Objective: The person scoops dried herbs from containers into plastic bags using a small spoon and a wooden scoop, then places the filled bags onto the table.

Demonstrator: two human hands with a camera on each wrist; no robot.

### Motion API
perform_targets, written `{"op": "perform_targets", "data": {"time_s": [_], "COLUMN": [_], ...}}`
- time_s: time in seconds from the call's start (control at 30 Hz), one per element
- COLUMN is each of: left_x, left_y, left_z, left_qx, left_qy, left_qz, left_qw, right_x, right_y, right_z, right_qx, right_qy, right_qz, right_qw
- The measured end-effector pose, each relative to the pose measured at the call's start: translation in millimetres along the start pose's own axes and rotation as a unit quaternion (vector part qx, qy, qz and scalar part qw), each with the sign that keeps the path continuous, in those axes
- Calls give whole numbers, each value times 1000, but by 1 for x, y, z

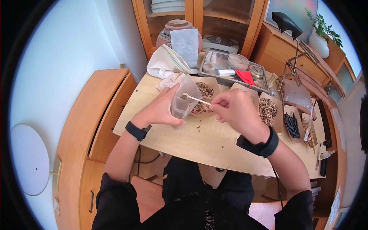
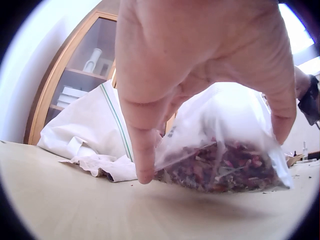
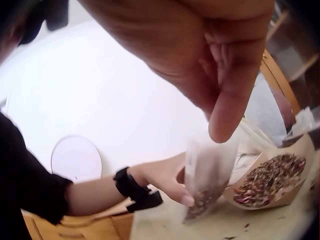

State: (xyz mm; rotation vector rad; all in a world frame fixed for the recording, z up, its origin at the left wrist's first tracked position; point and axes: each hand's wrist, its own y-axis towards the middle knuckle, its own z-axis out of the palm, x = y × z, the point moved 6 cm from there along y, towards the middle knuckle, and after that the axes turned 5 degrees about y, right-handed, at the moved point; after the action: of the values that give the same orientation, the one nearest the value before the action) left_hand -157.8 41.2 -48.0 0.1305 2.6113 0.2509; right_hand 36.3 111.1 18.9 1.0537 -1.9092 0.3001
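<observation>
My left hand (image 1: pixel 160 109) grips a translucent bag (image 1: pixel 179 106) by its sides, thumb and fingers around it. Dark red and brown dried petals (image 2: pixel 220 167) fill the bottom of the bag in the left wrist view. My right hand (image 1: pixel 239 111) pinches the end of a thin white spoon (image 1: pixel 198 100) between thumb and fingers. The small rounded tip of the spoon overlaps the bag's upper part in the head view. Behind the bag stands a brown paper tray (image 1: pixel 214 83) of mixed dried petals and herbs (image 3: pixel 272 180).
Right of the hands stand paper trays of chopped brown pieces (image 1: pixel 267 111) and dark strips (image 1: pixel 292 125). A white cloth bag (image 1: pixel 165 63) lies at the back left. A grey tray (image 1: pixel 230 78) behind carries jars and a red pouch (image 1: pixel 244 76). Crumbs dot the wooden table (image 1: pixel 184 138).
</observation>
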Motion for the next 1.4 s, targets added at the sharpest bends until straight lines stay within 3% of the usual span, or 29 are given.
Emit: {"op": "perform_targets", "data": {"time_s": [0.03,0.1,0.27,0.33,0.37,0.43,0.53,0.73,1.07,1.4], "left_x": [-1,1,7,11,13,18,9,12,17,13], "left_y": [0,-2,-6,-8,-8,-8,-9,-12,0,0], "left_z": [-1,-1,-6,-6,-4,0,-3,-9,-6,3], "left_qx": [-2,-10,-22,-20,-18,-17,-25,-19,29,56], "left_qy": [-1,-7,-48,-73,-73,-118,-83,-20,-32,-41], "left_qz": [2,11,12,-11,-10,-13,-13,-42,-61,-68], "left_qw": [1000,1000,999,997,997,993,996,999,997,995], "right_x": [-2,22,31,10,4,-36,-63,-93,-104,-95], "right_y": [-3,-13,-31,-32,-33,-28,-30,-36,-46,-43], "right_z": [3,5,-13,-27,-30,-25,-12,10,17,23], "right_qx": [-1,-50,-152,-196,-198,-158,-142,-140,-178,-161], "right_qy": [1,-133,-87,-38,-38,68,179,272,285,283], "right_qz": [0,-186,-216,-108,-106,60,117,157,162,173], "right_qw": [1000,972,960,974,974,983,967,939,928,929]}}
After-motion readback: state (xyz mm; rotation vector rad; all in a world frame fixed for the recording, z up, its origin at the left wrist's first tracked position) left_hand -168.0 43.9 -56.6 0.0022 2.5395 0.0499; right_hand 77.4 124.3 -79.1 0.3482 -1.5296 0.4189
